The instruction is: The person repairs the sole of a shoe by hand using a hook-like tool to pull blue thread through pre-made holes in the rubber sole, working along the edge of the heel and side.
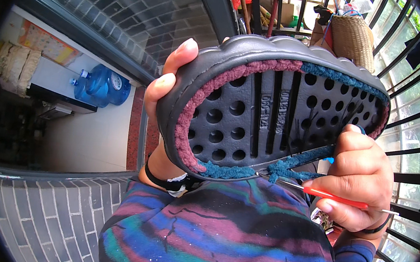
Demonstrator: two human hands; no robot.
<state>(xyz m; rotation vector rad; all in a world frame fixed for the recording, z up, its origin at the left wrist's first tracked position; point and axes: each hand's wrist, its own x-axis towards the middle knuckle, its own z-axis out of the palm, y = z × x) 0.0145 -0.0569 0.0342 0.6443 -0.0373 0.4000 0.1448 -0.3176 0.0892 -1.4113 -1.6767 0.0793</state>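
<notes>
Head cam from my end: black shoe sole (266, 132) is held up in front of the chest, underside facing me, long axis left to right. Left hand (159, 92) has it at the left end, fingers curled round the outer rim; the rest of that hand is behind the sole, so I can't tell the thumb's position. I read that grip as keeping the near rim clear for the other hand.

Right hand (359, 167) is closed round a red-handled tool (336, 197), fingers bent, thumb below the handle. Metal shaft points left, tip at the near rim where the teal stitches (228, 172) end. Tip too small for me to say whether it's through the edge. Loose teal yarn (293, 163) runs from there toward the right hand, probably held that way for tension and to stay beside the tip.

Pink edging (226, 76) covers the left end, teal edging (348, 79) the far right. Part of the near right rim is hidden by yarn and hand.

Surroundings: striped top (231, 225) behind the sole, blue water bottles (107, 87) off left, woven basket (352, 41) far right.
</notes>
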